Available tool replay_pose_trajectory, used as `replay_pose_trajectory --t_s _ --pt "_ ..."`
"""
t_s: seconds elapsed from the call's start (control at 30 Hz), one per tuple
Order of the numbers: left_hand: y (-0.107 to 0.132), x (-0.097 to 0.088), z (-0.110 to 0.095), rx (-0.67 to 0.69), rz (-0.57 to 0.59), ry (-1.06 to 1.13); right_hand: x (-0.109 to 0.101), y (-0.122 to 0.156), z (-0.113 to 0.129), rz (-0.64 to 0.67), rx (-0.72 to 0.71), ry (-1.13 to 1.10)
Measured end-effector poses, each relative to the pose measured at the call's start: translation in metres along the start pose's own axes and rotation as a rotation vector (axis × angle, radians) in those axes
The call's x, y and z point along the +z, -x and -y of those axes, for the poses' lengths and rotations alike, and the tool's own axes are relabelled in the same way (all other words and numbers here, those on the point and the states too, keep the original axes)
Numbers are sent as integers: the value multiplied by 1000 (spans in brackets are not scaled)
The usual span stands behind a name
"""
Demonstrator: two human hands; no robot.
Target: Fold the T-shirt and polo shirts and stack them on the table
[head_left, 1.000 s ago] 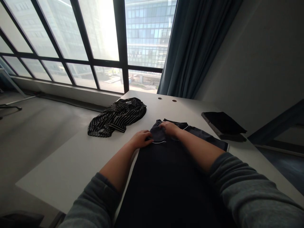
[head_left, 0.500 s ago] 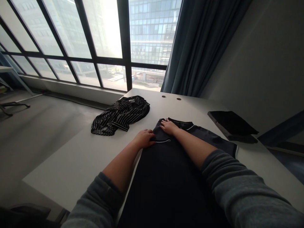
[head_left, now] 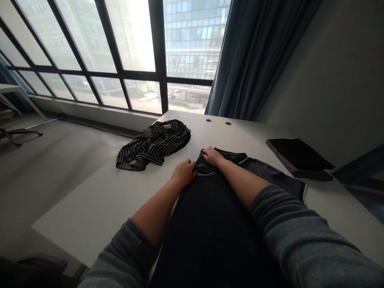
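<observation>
A dark navy garment with white piping (head_left: 210, 216) lies spread along the white table (head_left: 99, 200) in front of me. My left hand (head_left: 183, 173) rests on its left edge near the folded sleeve, fingers curled onto the cloth. My right hand (head_left: 212, 156) lies flat on the top of that folded sleeve by the collar, fingers stretched out. Both forearms are bare, with grey sleeves pushed up.
A crumpled black shirt with white stripes (head_left: 154, 144) lies at the table's far left. A folded black cloth on a dark board (head_left: 298, 157) sits at the right. Two cable holes (head_left: 218, 121) mark the far edge. Window and blue curtain (head_left: 249, 60) stand behind.
Both hands have shifted a little further along the sleeve toward the collar, and the folded sleeve looks narrower. The camera has drifted slightly.
</observation>
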State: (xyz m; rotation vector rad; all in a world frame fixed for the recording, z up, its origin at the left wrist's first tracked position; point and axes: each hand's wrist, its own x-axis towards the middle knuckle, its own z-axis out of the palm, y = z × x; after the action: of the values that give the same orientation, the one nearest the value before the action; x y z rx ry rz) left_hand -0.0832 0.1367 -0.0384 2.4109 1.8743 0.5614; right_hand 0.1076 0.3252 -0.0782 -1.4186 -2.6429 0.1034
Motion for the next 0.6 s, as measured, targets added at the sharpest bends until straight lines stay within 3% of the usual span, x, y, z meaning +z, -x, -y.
replay_pose_trajectory --t_s 0.23,0.43,0.6 --pt "4 0 -5 180 44 71 -9 1 5 -22 26 1" --pt "1 7 15 44 7 212 -27 21 16 -75 199 11" --pt "-1 12 31 13 24 257 -42 50 19 111 314 -57"
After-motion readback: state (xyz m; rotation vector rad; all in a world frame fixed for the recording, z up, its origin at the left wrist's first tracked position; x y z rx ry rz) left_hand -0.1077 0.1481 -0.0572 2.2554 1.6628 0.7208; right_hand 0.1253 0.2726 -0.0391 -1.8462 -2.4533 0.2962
